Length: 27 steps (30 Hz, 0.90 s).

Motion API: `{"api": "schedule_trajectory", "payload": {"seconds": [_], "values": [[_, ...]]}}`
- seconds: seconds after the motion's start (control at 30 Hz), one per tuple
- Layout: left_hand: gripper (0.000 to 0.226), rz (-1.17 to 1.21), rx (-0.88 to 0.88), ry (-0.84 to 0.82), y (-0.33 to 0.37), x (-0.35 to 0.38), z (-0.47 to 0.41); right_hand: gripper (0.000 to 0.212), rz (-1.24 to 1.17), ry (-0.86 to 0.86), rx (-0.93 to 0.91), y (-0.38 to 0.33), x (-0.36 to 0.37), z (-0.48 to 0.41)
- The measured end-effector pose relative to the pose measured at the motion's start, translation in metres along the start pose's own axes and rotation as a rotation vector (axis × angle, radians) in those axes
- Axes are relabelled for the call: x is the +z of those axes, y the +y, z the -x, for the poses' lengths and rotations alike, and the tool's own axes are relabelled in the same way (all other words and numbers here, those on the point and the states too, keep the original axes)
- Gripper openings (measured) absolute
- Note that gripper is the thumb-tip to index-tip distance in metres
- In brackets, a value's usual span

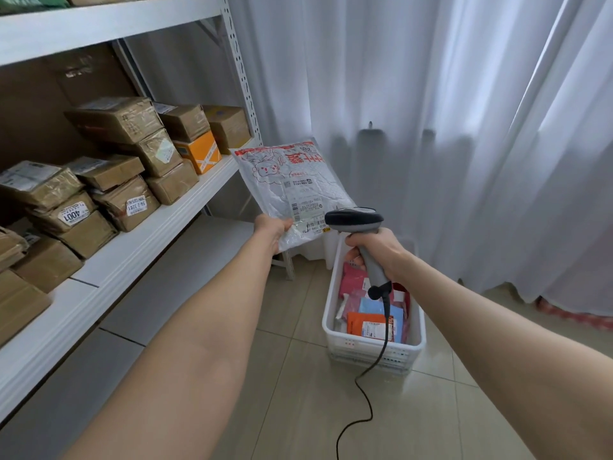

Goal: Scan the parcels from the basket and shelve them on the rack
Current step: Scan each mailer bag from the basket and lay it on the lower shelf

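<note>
My left hand grips the near corner of a flat white plastic parcel with red printing and a shipping label, held up in front of the rack. My right hand grips a grey handheld barcode scanner whose head sits right beside the parcel's label. Its black cable hangs to the floor. Below the scanner stands the white basket on the floor, holding several red, blue and orange parcels. The white metal rack fills the left side.
Several brown cardboard boxes and an orange box crowd the rack's middle shelf, leaving a bare strip along its front edge. White curtains hang behind the basket. The floor is beige tile.
</note>
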<state>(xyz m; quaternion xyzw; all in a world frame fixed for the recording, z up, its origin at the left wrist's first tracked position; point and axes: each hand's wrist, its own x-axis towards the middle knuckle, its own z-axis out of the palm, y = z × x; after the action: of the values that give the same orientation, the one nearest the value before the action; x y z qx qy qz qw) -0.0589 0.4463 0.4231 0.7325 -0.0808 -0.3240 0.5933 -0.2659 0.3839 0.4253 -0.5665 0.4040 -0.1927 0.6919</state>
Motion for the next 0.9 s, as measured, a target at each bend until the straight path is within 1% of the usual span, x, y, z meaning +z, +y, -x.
{"api": "schedule_trajectory", "payload": {"seconds": [0.2,0.47,0.7,0.9], "values": [[0.038,0.016,-0.009,-0.016,0.001,0.005,0.0,0.002,0.081,-0.006,0.008,-0.003,0.001,0.005],[0.037,-0.018,0.008,0.005,0.008,0.008,0.001,0.001,0.12,-0.013,0.006,-0.009,-0.004,0.005],[0.035,-0.033,0.019,0.008,0.013,0.01,0.002,0.003,0.075,-0.016,-0.005,-0.014,-0.005,0.006],[0.033,-0.058,0.015,-0.029,0.016,0.01,0.005,0.007,0.041,-0.05,-0.069,-0.025,0.001,0.004]]}}
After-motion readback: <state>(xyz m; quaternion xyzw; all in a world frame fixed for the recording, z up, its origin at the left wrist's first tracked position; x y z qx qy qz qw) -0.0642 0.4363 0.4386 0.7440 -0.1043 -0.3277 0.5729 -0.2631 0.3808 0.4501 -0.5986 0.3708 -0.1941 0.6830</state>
